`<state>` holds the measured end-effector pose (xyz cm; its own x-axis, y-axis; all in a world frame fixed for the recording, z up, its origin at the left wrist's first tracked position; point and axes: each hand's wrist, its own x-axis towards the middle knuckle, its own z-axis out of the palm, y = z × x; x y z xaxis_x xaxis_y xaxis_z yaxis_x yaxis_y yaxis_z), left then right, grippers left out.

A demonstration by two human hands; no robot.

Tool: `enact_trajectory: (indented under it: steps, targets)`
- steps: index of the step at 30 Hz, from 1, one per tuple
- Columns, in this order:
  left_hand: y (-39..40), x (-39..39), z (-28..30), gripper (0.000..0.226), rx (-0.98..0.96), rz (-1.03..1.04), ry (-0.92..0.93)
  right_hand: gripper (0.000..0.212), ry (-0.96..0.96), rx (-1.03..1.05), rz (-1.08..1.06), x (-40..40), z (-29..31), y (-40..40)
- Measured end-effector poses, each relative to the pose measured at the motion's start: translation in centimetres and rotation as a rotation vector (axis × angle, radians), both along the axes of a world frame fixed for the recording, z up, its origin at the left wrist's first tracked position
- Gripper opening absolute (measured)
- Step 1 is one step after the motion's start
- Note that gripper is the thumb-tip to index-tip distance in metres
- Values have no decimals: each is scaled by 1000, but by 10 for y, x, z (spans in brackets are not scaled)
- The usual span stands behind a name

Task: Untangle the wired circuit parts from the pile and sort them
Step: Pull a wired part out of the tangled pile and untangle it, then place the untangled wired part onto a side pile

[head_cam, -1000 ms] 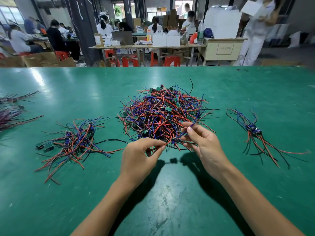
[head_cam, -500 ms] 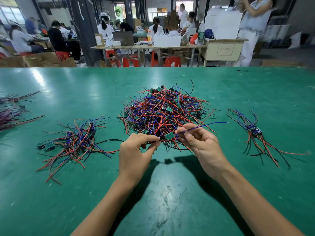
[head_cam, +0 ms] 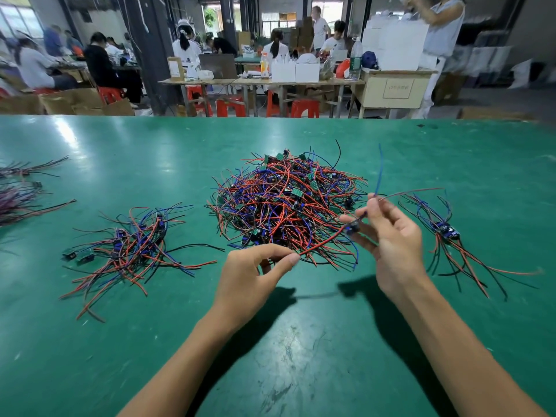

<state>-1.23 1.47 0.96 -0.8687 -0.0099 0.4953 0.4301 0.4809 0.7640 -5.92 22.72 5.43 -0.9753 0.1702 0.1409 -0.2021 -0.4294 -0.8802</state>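
Observation:
A big tangled pile (head_cam: 288, 203) of red, blue and black wires with small green circuit boards lies mid-table. My right hand (head_cam: 388, 236) holds one wired circuit part (head_cam: 352, 227) lifted just off the pile's right edge, its blue wire standing up above my fingers. My left hand (head_cam: 252, 281) pinches the end of that part's red wire (head_cam: 322, 242) between thumb and forefinger, in front of the pile. A sorted bundle (head_cam: 135, 245) lies to the left. A smaller sorted bundle (head_cam: 448, 236) lies to the right.
The green table (head_cam: 150, 341) stretches wide, with more dark wire bundles (head_cam: 18, 197) at its far left edge. Beyond the table stand work benches, red stools and several people.
My right hand has pulled one part out of the pile and raised it to the right. The left hand has slid along to the red wire's end, and the wire now stretches between both hands.

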Motion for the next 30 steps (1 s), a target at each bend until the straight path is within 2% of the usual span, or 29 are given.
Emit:
enact_trajectory:
  steps: [2, 4, 8, 11, 13, 14, 16, 18, 20, 24, 27, 30]
  targets:
    - [0, 1, -1, 7, -9, -5, -3, 6, 33, 9, -125, -10, 9, 16]
    - [0, 1, -2, 8, -14, 12, -12, 14, 18, 156, -283, -27, 18, 38]
    - [-1, -1, -2, 8, -45, 76, -15, 27, -60, 802, -510, -72, 26, 93]
    - [-2, -1, 0, 6, -74, 133, 0, 32, -255, 1267, -450, -96, 21, 124]
    - [-2, -1, 0, 7, -91, 184, 3, 40, -440, 1512, -329, -96, 12, 126]
    - [-3, -1, 0, 8, -104, 225, 4, 41, -458, 1591, -316, -92, 7, 121]
    - [-6, -4, 0, 8, -135, 346, 17, 41, -313, 1593, -342, -83, -4, 104]
    - [-11, -7, 1, 8, -151, 465, 33, 37, -129, 1436, -271, -70, -18, 77]
    - [-20, -10, 2, 9, -141, 569, 42, 34, -41, 1322, -172, -59, -33, 48]
    - [-37, -15, 2, 10, -95, 755, -10, 28, 5, 1433, -278, -51, -56, 21]
    - [-43, -17, 1, 11, -42, 769, -44, 23, 64, 1343, -333, -49, -58, 28]
    - [-36, -16, 2, 12, -71, 721, -46, 20, 141, 1263, -390, -44, -57, 35]
